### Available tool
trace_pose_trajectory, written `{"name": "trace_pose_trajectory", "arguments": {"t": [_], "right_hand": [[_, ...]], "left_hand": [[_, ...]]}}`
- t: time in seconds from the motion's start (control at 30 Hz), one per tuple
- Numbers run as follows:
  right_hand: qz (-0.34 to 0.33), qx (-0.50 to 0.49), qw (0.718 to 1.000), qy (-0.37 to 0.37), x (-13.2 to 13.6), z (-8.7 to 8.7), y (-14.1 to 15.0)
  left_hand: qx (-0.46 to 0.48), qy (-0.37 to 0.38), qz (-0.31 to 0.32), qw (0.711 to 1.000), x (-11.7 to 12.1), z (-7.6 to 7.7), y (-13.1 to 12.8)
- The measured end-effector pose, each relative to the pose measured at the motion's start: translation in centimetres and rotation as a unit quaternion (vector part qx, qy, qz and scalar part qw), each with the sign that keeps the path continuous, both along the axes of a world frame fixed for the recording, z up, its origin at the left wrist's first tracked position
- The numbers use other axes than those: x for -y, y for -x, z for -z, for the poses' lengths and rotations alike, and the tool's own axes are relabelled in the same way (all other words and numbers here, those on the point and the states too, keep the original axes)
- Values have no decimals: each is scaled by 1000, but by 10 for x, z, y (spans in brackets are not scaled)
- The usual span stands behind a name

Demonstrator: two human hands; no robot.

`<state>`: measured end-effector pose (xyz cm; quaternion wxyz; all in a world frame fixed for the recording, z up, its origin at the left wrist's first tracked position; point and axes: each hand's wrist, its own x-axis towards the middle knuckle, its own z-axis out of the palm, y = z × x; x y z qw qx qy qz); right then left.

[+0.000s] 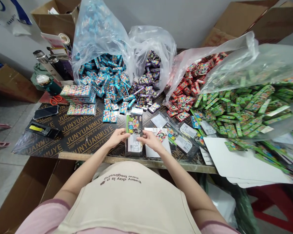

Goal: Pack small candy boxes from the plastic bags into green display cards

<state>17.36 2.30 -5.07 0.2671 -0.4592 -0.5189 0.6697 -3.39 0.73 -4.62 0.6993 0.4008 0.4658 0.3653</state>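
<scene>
My left hand (116,137) pinches the left edge of a flat printed packet (134,124), green and black at the top with a whitish lower part. On its right edge, my right hand (151,141) has thumb and fingers closed. The packet lies upright in my view, just above the table's front edge. Under and beside my right hand is a white sheet (158,151) with a small red packet (161,136) on it. Small blue packets (110,116) sit in a little group beyond my left hand.
Open plastic bags spill blue packets (104,73), purple packets (148,83), red packets (192,78) and green packets (239,107) along the back. At left are stacked packets (78,97), orange scissors (55,100), a phone (46,111) and a tape dispenser (42,129). White cards (241,162) overhang the right front edge.
</scene>
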Motion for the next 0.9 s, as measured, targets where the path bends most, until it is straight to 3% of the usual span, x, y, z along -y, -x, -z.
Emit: {"name": "trace_pose_trajectory", "arguments": {"t": [0.1, 0.23, 0.43, 0.53, 0.63, 0.8, 0.9], "right_hand": [[-14, -18, 1000, -10, 6, 6, -4], [-6, -4, 999, -49, 11, 5, -2], [142, -62, 984, -86, 0, -30, 12], [172, -53, 978, -107, 0, -41, 23], [193, -79, 973, -97, 4, -42, 35], [259, -79, 958, -97, 2, -35, 45], [249, -103, 961, -68, -4, -33, 38]], "left_hand": [[32, 10, 38, 999, 2, 0, 1], [39, -33, -15, 999, 3, -1, -3], [5, -64, -11, 998, 17, -12, -14], [28, -26, -112, 993, 14, -23, -20], [101, 56, -221, 968, 1, -33, -28], [149, 112, -236, 954, -16, -41, -35], [86, 52, -212, 972, -16, -45, -29]]}}
